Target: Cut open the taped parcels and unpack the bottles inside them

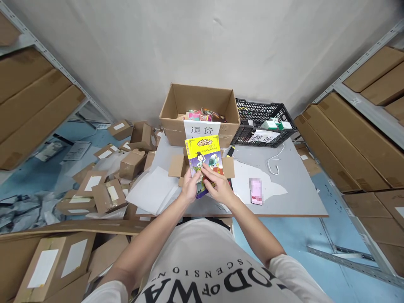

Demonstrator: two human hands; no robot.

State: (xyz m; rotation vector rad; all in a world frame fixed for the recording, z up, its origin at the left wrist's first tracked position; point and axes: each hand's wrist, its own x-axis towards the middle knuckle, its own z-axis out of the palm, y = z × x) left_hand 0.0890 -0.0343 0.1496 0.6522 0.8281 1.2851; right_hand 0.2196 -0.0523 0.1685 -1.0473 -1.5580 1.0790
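The fingers of the left hand (pixel 191 185) are curled round the lower left edge of a yellow-covered book (pixel 203 162), and the fingers of the right hand (pixel 217 185) pinch its lower right part, thumb lying across the cover. The book stands upright, cover toward the camera, lifted clear of a small opened carton (pixel 179 166) that sits on the grey tabletop (pixel 296 185) just behind it, flaps spread.

As a judgement, the book is already out of its carton and is being looked over; it has not yet been set down anywhere. Behind, a large open box (pixel 198 113) with a handwritten paper sign holds other colourful items, and beside it stands a black plastic crate (pixel 265 122).

The right half of the tabletop has open room, apart from a pink phone (pixel 256 191), a white cable (pixel 275 162) and some white paper. The left edge is crowded with loose sheets, and small cartons (pixel 101 189) lie heaped below it. Shelving flanks both sides.
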